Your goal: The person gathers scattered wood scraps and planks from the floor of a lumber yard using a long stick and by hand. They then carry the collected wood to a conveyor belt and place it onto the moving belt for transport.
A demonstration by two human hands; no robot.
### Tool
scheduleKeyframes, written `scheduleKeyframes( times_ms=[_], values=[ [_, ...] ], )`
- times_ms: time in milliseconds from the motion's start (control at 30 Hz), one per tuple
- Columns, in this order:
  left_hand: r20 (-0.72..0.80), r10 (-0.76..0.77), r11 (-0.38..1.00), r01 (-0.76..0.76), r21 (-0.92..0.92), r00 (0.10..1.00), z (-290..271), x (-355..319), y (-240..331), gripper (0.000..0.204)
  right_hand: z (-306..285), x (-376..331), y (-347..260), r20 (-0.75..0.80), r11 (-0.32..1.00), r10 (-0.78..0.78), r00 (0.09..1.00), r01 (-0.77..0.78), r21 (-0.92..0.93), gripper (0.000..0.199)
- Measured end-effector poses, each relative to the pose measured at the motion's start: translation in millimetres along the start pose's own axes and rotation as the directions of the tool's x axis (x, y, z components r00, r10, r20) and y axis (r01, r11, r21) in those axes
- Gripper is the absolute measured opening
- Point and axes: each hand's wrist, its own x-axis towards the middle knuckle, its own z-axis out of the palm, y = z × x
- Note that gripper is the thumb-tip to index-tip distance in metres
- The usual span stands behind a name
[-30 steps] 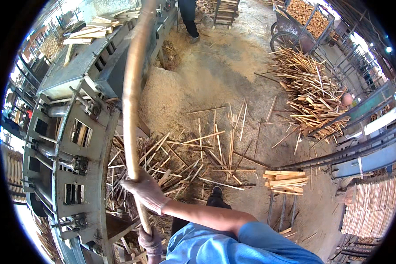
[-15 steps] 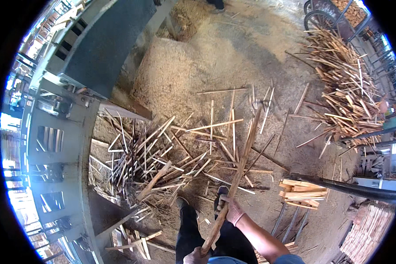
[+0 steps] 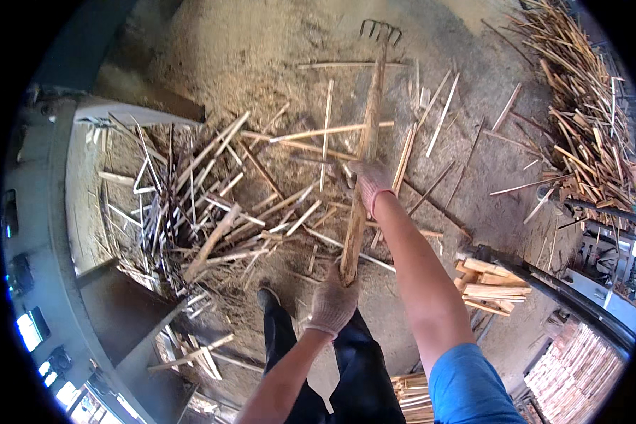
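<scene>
Both my hands wear pale knit gloves and grip a long-handled rake (image 3: 372, 113). Its rough wooden handle runs away from me, and the curved metal tines (image 3: 381, 31) stand at the far end over the dusty floor. My left hand (image 3: 336, 300) is closed round the near end of the handle. Farther up, my right hand (image 3: 372, 180) wraps the shaft about midway. Loose wooden strips (image 3: 325, 134) lie scattered on the floor under and beside the handle. Left of it spreads a tangled heap of strips (image 3: 205, 212).
A grey machine frame (image 3: 49, 233) lines the left side. A large pile of thin sticks (image 3: 586, 120) lies at the far right. Nearer on the right are a dark metal bar (image 3: 544, 283), a bundle of short boards (image 3: 491, 286) and stacked slats (image 3: 572, 374). Sawdust (image 3: 212, 49) covers the floor ahead.
Both hands have pushed forward with the rake, away from my body. Its tines now reach farther out, and the handle points more straight ahead. The view has shifted too.
</scene>
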Motion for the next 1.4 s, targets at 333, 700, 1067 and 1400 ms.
scheduleKeyframes(
  times_ms=[333,700,1067,1400],
  values=[
    [0.004,-0.363,0.915,0.355,0.190,0.932,-77.2,-194.0,-207.6,0.040,110.5,-170.7,199.3,-0.106,0.935,0.230,0.967,-0.250,-0.253,0.037],
    [-0.145,-0.843,0.389,0.402,-0.829,0.517,-295.5,-525.5,-458.0,0.020,323.1,-428.0,362.8,0.437,0.790,0.613,0.658,-0.513,-0.336,0.037],
    [-0.149,-0.280,0.758,0.314,0.572,0.948,-208.9,-305.1,-371.8,0.033,183.6,-301.6,294.4,0.249,0.935,0.326,0.912,-0.350,0.056,0.028],
    [0.219,0.214,0.887,-0.283,0.365,0.952,16.5,76.5,0.3,0.029,-120.6,13.9,38.5,-0.209,0.994,-0.107,0.972,0.111,0.006,0.050]
  ],
)
